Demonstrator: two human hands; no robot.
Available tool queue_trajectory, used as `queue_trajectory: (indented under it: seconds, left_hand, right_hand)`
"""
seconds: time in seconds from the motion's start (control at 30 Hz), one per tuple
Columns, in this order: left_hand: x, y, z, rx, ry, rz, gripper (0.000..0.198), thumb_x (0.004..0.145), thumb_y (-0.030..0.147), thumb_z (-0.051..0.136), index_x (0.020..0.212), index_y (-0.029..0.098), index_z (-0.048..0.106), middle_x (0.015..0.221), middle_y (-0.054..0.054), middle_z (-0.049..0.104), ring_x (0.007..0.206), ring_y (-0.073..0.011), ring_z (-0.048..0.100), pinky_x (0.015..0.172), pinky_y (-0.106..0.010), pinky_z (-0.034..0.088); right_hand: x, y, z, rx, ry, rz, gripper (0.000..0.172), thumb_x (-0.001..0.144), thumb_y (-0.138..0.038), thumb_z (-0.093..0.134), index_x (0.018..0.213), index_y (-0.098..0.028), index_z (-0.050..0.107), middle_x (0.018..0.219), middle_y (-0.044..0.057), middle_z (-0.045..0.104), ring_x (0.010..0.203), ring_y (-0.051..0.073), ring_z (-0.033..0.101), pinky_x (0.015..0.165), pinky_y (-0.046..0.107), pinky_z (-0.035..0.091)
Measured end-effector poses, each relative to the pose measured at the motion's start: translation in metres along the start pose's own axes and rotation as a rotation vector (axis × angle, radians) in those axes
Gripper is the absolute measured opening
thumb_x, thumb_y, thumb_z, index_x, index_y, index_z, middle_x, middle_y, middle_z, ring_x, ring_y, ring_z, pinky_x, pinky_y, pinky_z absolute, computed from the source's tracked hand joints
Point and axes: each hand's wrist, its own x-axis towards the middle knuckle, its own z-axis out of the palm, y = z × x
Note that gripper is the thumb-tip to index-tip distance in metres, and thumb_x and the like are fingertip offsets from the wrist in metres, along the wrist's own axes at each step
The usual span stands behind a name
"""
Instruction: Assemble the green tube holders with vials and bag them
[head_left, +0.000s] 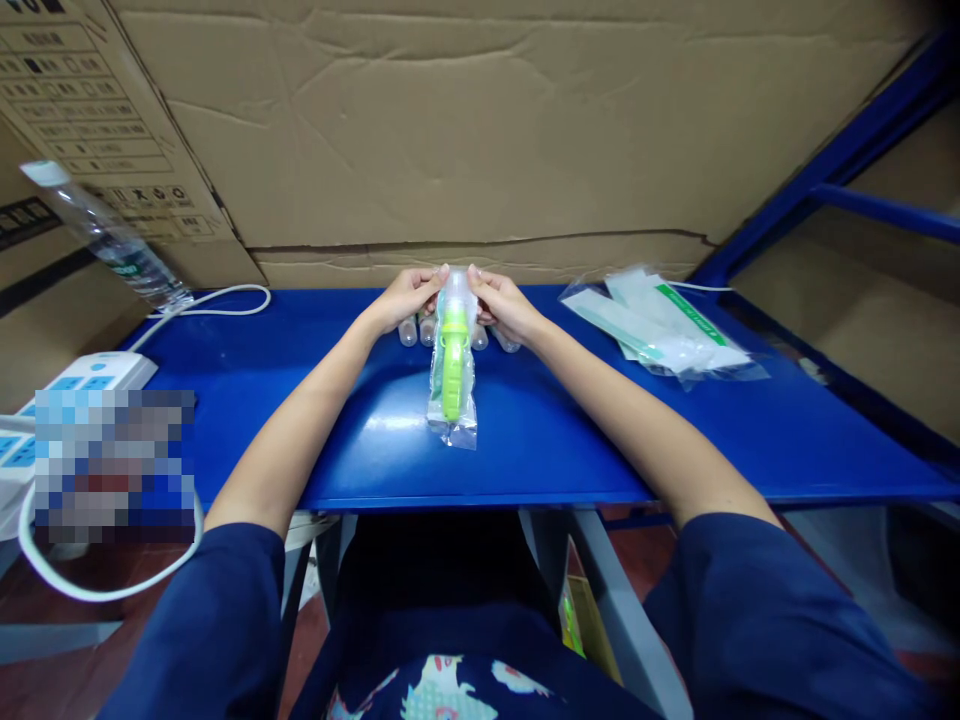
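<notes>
A clear plastic bag [472, 380] holds a lime-green, handle-shaped item [453, 370] with a clear tubular top; its exact kind cannot be made out. It hangs lengthwise over the middle of the table, top end away from me. My left hand [411, 297] pinches the bag's upper left edge between thumb and fingers. On the opposite edge, my right hand [505, 302] grips in the same way, thumb on top. Several small clear capped tubes or bottles [407, 331] lie behind, partly hidden by the bag and my fingers.
The blue table [555, 450] backs onto a cardboard wall [487, 130]. Flat plastic bags with a green label [660, 325] lie at right. On the left are a tilted water bottle [112, 240], white power strips [97, 375] with cables, and a blurred-out patch. A blue metal frame [832, 170] borders the right.
</notes>
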Motion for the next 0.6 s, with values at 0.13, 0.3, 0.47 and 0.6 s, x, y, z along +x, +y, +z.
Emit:
queue_trajectory:
  seconds: [0.13,0.3,0.47,0.6]
  left_hand:
    - [0.001,-0.002,-0.002,0.016,-0.003,-0.013,0.070,0.085,0.083,0.064,0.062,0.018,0.054,0.051,0.003,0.049,0.046,-0.0061,0.042,0.046,-0.021,0.032]
    - [-0.002,0.006,-0.002,0.008,0.017,-0.058,0.069,0.085,0.082,0.064,0.069,0.015,0.060,0.059,0.002,0.057,0.049,-0.0061,0.051,0.051,-0.019,0.041]
    - [-0.004,0.016,0.003,-0.013,-0.022,-0.118,0.054,0.089,0.065,0.078,0.089,0.012,0.066,0.073,-0.002,0.069,0.061,-0.0089,0.063,0.061,-0.020,0.049]
    - [-0.005,0.022,0.004,-0.029,0.082,-0.111,0.039,0.088,0.041,0.086,0.109,0.014,0.067,0.085,-0.003,0.074,0.075,-0.0110,0.068,0.070,-0.019,0.051]
  right_hand:
    - [0.000,0.001,-0.002,-0.007,-0.018,-0.049,0.072,0.075,-0.090,0.072,0.075,-0.022,0.048,0.048,-0.010,0.042,0.039,0.003,0.026,0.037,0.018,0.020]
    - [0.000,0.000,-0.002,-0.042,0.026,-0.058,0.068,0.078,-0.087,0.073,0.081,-0.022,0.054,0.049,-0.011,0.038,0.041,0.004,0.026,0.038,0.020,0.021]
    - [0.000,0.002,0.000,-0.049,0.056,-0.113,0.068,0.078,-0.088,0.071,0.079,-0.023,0.052,0.051,-0.009,0.039,0.044,0.006,0.029,0.039,0.020,0.023]
    - [0.001,0.001,0.000,-0.027,0.066,-0.073,0.070,0.080,-0.092,0.066,0.078,-0.023,0.051,0.051,-0.007,0.041,0.043,0.006,0.030,0.037,0.021,0.022]
